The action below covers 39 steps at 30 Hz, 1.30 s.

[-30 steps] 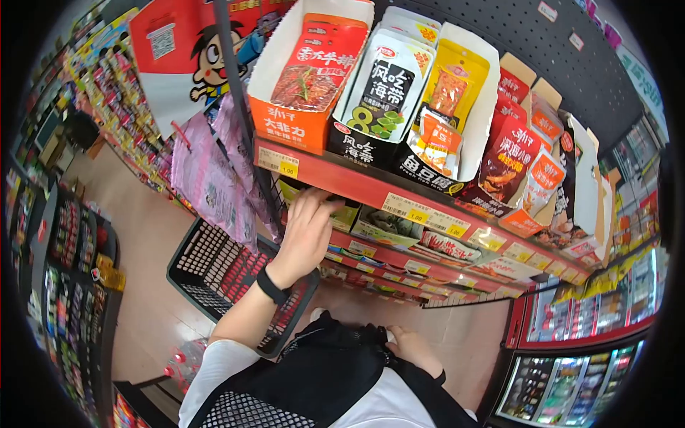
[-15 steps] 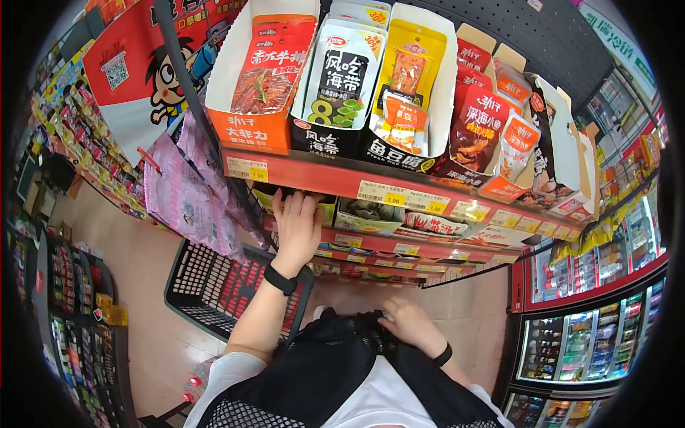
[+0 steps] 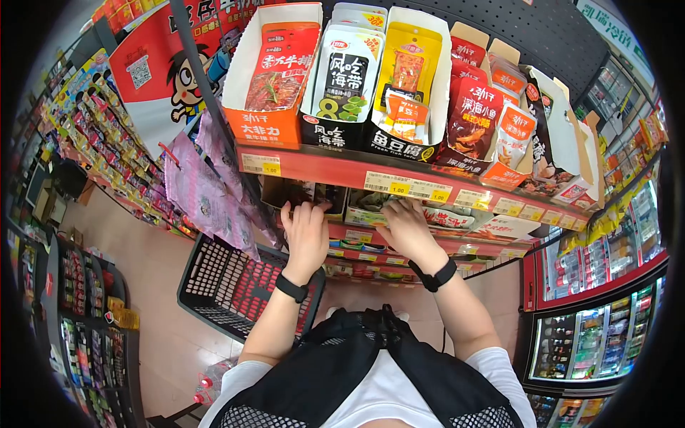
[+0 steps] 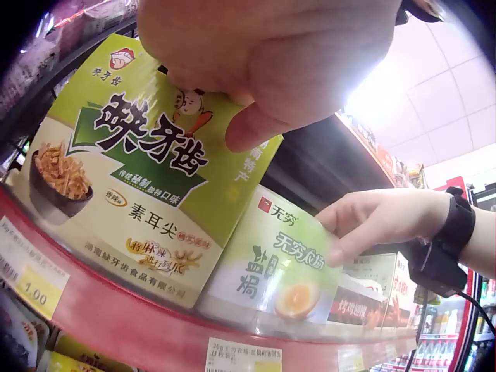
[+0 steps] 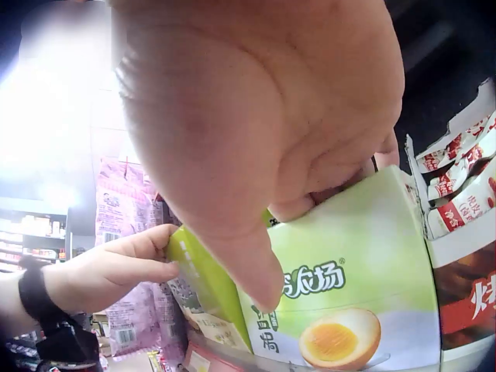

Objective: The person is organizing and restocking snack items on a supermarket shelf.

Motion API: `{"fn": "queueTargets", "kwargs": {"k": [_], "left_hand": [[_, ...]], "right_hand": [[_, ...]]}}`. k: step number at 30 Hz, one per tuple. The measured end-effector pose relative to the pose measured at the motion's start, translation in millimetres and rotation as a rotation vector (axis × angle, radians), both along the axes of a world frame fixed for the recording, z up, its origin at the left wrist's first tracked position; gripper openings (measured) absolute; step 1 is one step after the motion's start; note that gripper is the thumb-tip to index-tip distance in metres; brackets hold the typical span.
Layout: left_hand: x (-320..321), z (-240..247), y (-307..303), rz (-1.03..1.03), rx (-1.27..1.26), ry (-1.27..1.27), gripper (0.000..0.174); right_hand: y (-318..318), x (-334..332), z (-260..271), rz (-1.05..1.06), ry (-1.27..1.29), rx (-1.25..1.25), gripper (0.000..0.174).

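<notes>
At the shelf below the top tier, my left hand (image 3: 307, 239) grips the rim of a green snack box (image 4: 116, 186), thumb on its front and fingers over the top edge. Just to its right stands a pale green and white box (image 4: 263, 248) with a halved egg printed on it. My right hand (image 3: 414, 234) holds that egg box, its thumb across the front panel and its fingers reaching behind the rim in the right wrist view. Both boxes stand side by side on the shelf behind a red price strip (image 4: 101, 298). The palms hide part of the box tops.
Overhead, the upper shelf's red edge (image 3: 321, 165) carries open display boxes, including an orange one (image 3: 260, 127). Pink-purple bags (image 3: 203, 200) hang at the left post. A dark shopping basket (image 3: 203, 303) lies below my left arm. Drinks coolers (image 3: 592, 328) stand at the right.
My right hand has risen from my waist to the egg box on the shelf. The left hand has stayed around the green box, its fingers shifting slightly.
</notes>
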<state>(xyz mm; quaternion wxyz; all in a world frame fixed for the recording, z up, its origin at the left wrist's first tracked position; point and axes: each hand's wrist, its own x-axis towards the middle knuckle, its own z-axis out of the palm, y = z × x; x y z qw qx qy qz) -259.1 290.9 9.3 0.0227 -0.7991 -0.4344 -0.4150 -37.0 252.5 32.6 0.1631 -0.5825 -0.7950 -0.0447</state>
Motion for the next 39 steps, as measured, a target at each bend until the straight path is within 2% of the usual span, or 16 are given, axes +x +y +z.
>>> {"fn": "queueTargets", "kwargs": {"k": [1,4,10,17,21,24,30,33,36,39], "left_hand": [[-0.5,0.6,-0.7,-0.002,-0.003,0.001,0.029],[-0.2,0.5,-3.3,-0.002,-0.006,-0.007,0.029],[-1.0,-0.3,-5.8,0.009,-0.005,0.000,0.028],[-0.3,0.2,-5.0,-0.003,-0.011,-0.010,0.029],[-0.1,1.6,-5.0,-0.005,-0.023,-0.007,0.029],[-0.6,0.6,-4.6,-0.008,-0.028,-0.004,0.029],[-1.4,0.9,-4.7,-0.017,-0.028,-0.007,0.028],[-1.5,1.8,-4.4,-0.018,-0.024,-0.011,0.028],[-1.6,0.1,-3.9,-0.015,-0.018,-0.010,0.028],[-1.4,-0.9,-3.2,-0.011,-0.010,-0.003,0.028]], "right_hand": [[2.9,-0.1,-2.1,-0.015,-0.059,-0.017,0.030],[8.0,1.0,-11.0,0.006,-0.003,0.068,0.029],[5.3,2.4,-9.9,0.010,0.264,0.029,0.030],[-1.2,11.2,-6.6,-0.058,0.784,0.003,0.034],[-3.9,17.5,-5.0,-0.078,1.191,-0.200,0.030],[-6.4,15.7,-0.4,-0.113,1.236,-0.166,0.031],[-5.6,14.1,-0.1,-0.111,1.166,-0.108,0.029],[-3.3,13.6,-2.7,-0.115,1.230,-0.160,0.029],[1.2,15.1,-7.6,-0.077,0.914,-0.030,0.030],[4.9,9.0,-2.9,-0.044,0.826,0.006,0.032]]}}
